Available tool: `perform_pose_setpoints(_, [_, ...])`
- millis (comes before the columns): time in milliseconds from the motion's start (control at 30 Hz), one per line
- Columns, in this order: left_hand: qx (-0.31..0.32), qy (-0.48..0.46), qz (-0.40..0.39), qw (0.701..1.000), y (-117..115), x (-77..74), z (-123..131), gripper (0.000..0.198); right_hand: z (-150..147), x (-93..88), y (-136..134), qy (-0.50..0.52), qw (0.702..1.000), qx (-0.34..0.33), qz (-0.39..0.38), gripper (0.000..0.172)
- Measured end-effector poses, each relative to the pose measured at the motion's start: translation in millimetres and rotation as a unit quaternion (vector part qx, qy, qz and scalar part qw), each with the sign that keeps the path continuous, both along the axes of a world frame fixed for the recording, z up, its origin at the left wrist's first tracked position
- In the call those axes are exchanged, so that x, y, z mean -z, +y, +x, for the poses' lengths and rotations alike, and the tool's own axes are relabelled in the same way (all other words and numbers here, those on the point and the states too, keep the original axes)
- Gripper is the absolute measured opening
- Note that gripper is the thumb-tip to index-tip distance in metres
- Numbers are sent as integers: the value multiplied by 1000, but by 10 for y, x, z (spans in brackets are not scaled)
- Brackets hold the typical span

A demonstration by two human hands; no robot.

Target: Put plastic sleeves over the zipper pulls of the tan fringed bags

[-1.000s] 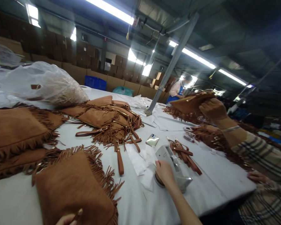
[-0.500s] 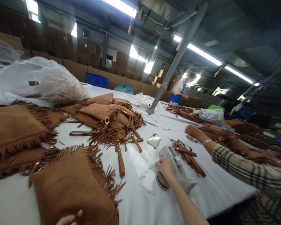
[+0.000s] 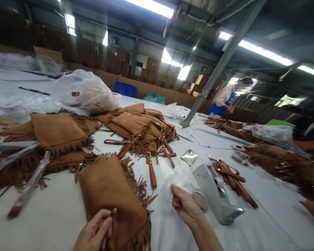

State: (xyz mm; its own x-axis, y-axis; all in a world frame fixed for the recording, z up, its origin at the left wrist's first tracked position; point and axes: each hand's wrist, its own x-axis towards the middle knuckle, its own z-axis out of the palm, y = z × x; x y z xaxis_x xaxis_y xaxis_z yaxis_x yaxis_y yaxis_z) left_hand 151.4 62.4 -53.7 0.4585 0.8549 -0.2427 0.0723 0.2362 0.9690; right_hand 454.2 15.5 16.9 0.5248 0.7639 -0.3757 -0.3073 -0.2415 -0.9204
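A brown suede bag (image 3: 112, 191) with fringed edges lies on the white table in front of me. My left hand (image 3: 95, 230) is over its near edge, fingers closed on a small brown leather tab (image 3: 114, 211) whose tip sticks out. Between thumb and fingers of my right hand (image 3: 184, 205) is a thin, translucent white sheet (image 3: 181, 179), crumpled and blurred. Just right of that hand stands a grey tape dispenser (image 3: 217, 197) with a brown roll (image 3: 200, 201) beside it.
Brown wrist straps (image 3: 235, 181) and a phone (image 3: 189, 156) lie beyond the dispenser. Fringed bags are piled at centre (image 3: 136, 125) and left (image 3: 59, 130), near a stuffed plastic bag (image 3: 86, 90). A slanted post (image 3: 222, 66) meets the table. A person (image 3: 222, 99) stands behind.
My right hand has come away from the tape dispenser and now holds the white sheet. My left hand shows more fully over the bag. The plaid-sleeved arm has left the view.
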Motion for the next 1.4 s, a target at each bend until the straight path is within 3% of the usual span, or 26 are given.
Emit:
perform_pose_setpoints(100, [-5,-9,21,1000,-3,-112,3,41,-496,59,111,116,993,-4,24,44])
perform_pose_setpoints(200, [-15,-19,31,999,-29,-174,23,37,-894,106,204,260,965,10,35,35])
perform_pose_setpoints(333, [-15,-28,39,999,-42,-169,19,31,-1145,129,269,275,960,-4,57,32])
perform_pose_setpoints(467, [-10,-1,82,997,-60,-170,-17,25,-1075,125,253,173,982,-61,50,31])
perform_pose_setpoints(567, [26,55,215,975,-94,-254,-38,21,-974,146,199,78,990,-111,23,32])
perform_pose_setpoints(700, [119,183,413,884,-76,-421,-6,20,-960,185,125,-24,979,-200,-13,35])
perform_pose_setpoints(767, [151,246,463,838,-22,-470,41,18,-959,161,100,-32,976,-215,-17,33])
perform_pose_setpoints(833, [179,285,478,811,43,-478,91,13,-892,88,85,-26,973,-229,-20,31])
perform_pose_setpoints(900, [201,307,467,805,99,-454,132,11,-732,-16,76,7,981,-193,7,29])
perform_pose_setpoints(1033, [221,322,428,815,139,-404,176,12,-319,-154,36,70,992,19,104,28])
perform_pose_setpoints(1100, [223,324,418,819,132,-396,191,14,-210,-142,-13,37,998,5,49,27])
perform_pose_setpoints(1200, [218,331,421,816,113,-377,211,16,-213,-72,-111,-26,995,-90,-33,28])
perform_pose_setpoints(1400, [210,304,446,815,121,-319,176,16,-261,3,-261,-143,985,-98,17,24])
